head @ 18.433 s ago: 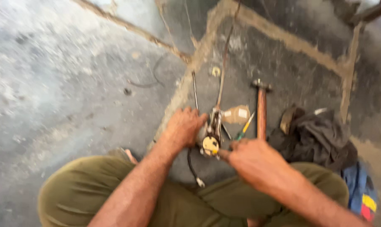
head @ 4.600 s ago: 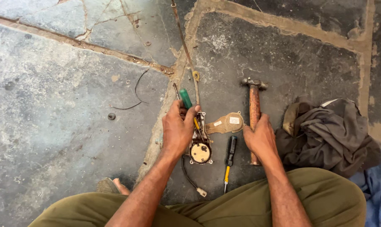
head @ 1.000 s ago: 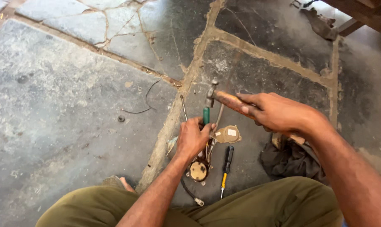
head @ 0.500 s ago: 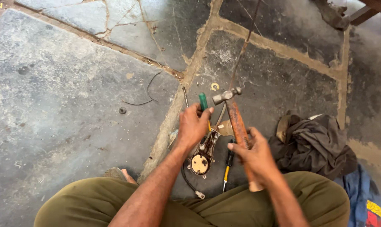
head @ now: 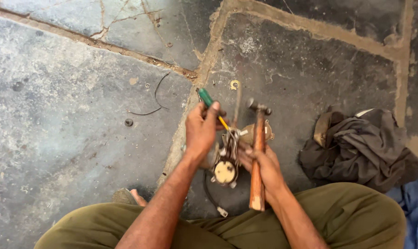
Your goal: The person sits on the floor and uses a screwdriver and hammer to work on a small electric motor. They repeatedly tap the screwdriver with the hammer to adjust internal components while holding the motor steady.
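my left hand (head: 200, 131) clenches a green-handled screwdriver (head: 212, 106), tip on the small electrical part (head: 225, 162) on the stone floor (head: 70, 115). my right hand (head: 263, 167) grasps the hammer (head: 257, 157) just beside that part. i judge i'm mid-strike; next needs a square tap on the handle.

Makeshift floor workshop, stone slabs (head: 80, 120), hammer (head: 257, 157)

Hammer (head: 257, 157): smooth reddish wooden handle, dull grey metal head. Screwdriver (head: 212, 105): glossy green plastic handle, yellow shaft; electrical fitting (head: 225, 167): metal, cream round face, black rubbery cable. Stone floor (head: 70, 115): rough, matt grey slabs; dark cloth (head: 361, 147): crumpled, matt.
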